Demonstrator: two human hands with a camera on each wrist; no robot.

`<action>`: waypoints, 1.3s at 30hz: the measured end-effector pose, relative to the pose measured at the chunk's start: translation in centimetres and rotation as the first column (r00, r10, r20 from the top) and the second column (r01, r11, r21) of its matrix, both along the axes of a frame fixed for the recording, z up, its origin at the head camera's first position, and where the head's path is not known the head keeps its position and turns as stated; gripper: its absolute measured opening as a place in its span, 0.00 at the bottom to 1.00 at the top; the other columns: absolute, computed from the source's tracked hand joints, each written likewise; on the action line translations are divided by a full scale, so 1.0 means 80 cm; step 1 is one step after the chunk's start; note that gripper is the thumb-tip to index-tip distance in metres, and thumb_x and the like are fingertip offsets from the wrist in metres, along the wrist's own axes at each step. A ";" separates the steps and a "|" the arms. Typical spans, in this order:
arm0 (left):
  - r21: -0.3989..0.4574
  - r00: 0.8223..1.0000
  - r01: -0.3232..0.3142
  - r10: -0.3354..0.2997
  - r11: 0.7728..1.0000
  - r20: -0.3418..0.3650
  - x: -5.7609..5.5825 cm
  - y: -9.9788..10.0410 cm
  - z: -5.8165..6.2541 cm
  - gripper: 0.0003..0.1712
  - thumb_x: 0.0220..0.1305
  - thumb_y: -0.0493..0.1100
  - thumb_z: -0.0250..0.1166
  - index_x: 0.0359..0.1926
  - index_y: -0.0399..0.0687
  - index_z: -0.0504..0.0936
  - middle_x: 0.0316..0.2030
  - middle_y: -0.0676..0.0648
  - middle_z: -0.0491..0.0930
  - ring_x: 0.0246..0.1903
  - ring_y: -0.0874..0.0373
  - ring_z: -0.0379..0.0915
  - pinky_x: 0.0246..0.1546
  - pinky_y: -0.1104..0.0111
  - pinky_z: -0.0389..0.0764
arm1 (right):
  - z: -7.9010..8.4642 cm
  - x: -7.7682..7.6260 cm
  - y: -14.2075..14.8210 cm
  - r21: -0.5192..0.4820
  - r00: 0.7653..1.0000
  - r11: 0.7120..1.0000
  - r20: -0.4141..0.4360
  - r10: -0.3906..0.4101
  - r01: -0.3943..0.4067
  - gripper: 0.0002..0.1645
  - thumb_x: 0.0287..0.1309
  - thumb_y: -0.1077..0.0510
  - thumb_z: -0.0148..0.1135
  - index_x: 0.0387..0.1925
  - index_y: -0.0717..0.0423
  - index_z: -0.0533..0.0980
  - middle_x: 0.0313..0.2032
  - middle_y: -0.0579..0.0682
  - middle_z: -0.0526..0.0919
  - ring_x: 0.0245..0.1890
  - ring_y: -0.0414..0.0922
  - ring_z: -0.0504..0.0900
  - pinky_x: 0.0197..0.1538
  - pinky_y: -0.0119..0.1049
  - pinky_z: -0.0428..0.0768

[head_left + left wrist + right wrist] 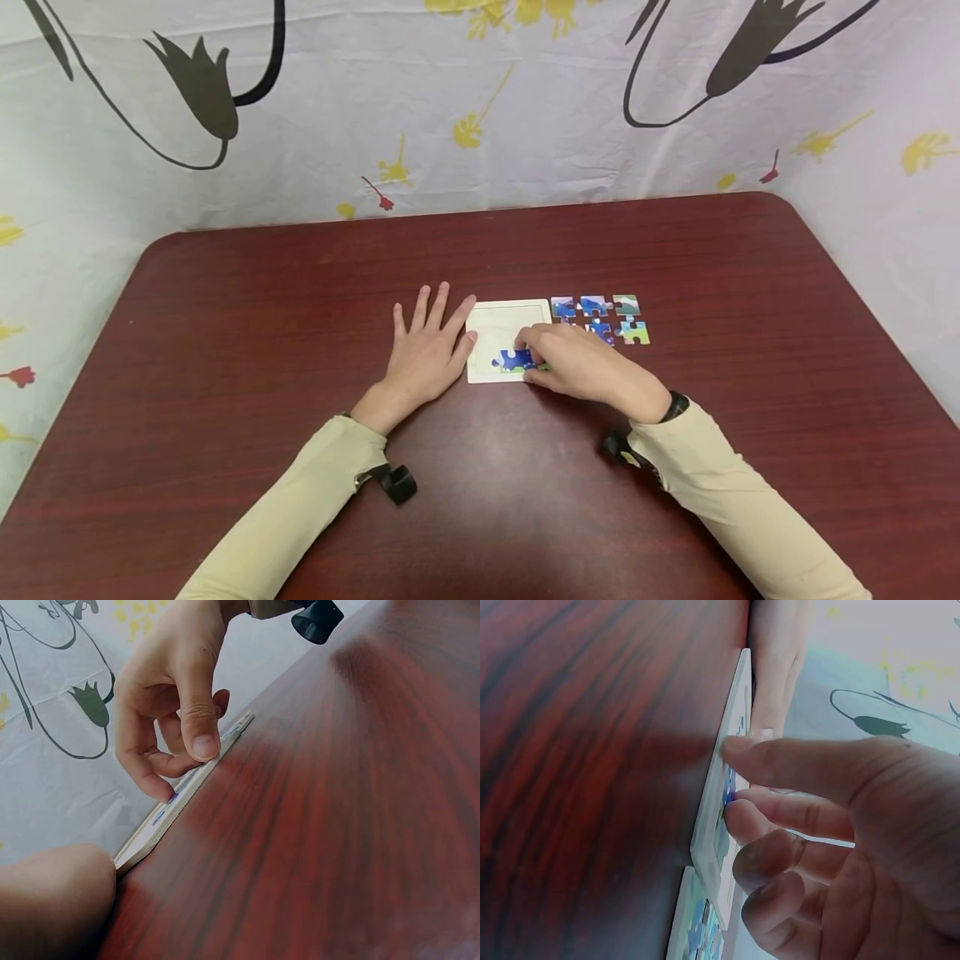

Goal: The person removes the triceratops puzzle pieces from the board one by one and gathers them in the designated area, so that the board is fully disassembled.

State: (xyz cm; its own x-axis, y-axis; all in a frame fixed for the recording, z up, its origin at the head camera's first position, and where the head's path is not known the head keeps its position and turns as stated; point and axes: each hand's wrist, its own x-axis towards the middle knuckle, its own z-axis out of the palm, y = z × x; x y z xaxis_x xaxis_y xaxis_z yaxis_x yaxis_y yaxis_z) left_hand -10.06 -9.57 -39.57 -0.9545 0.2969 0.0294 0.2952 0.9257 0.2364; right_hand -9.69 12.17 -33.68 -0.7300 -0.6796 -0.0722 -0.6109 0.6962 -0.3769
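A shallow pale puzzle tray lies flat on the table. A blue-and-green jigsaw piece is inside it near the front, and a second, greenish piece shows partly under my right hand. That hand's fingers are curled, with index fingertip on the pieces and thumb at the tray's front rim; the hand covers the tray's right part. My left hand lies palm down with fingers spread, its thumb and index fingertips at the tray's left edge. In the left wrist view, the right thumb meets the rim.
Several loose jigsaw pieces lie right of the tray, some partly hidden by the right hand. The reddish-brown wooden table extends all around, ending at a white patterned cloth. Black camera straps sit at both wrists.
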 end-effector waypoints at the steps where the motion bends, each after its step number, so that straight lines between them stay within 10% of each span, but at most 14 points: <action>1: 0.000 1.000 0.000 0.000 1.000 0.001 0.000 0.000 0.000 0.31 0.71 0.60 0.37 0.72 0.63 0.50 0.72 0.44 0.41 0.70 0.45 0.28 0.61 0.41 0.32 | 0.000 0.000 0.000 -0.003 1.000 1.000 0.001 0.002 -0.002 0.17 0.50 0.57 0.69 0.42 0.60 0.76 0.30 0.47 0.77 0.25 0.39 0.72 0.30 0.34 0.72; 39: -0.003 1.000 -0.005 0.005 1.000 0.004 0.000 0.000 -0.001 0.32 0.71 0.61 0.36 0.72 0.63 0.50 0.72 0.44 0.40 0.70 0.46 0.27 0.61 0.41 0.31 | -0.003 -0.001 -0.001 -0.081 0.999 0.996 -0.006 -0.046 0.045 0.20 0.43 0.58 0.74 0.35 0.53 0.71 0.27 0.45 0.73 0.26 0.42 0.69 0.28 0.35 0.68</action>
State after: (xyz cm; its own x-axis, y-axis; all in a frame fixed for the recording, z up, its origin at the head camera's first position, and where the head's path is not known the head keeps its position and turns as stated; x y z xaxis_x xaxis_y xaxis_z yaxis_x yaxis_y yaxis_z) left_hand -10.05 -9.57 -39.68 -0.9560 0.2924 0.0250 0.2899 0.9278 0.2348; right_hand -9.78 12.06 -33.93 -0.7608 -0.6489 -0.0127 -0.5823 0.6912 -0.4280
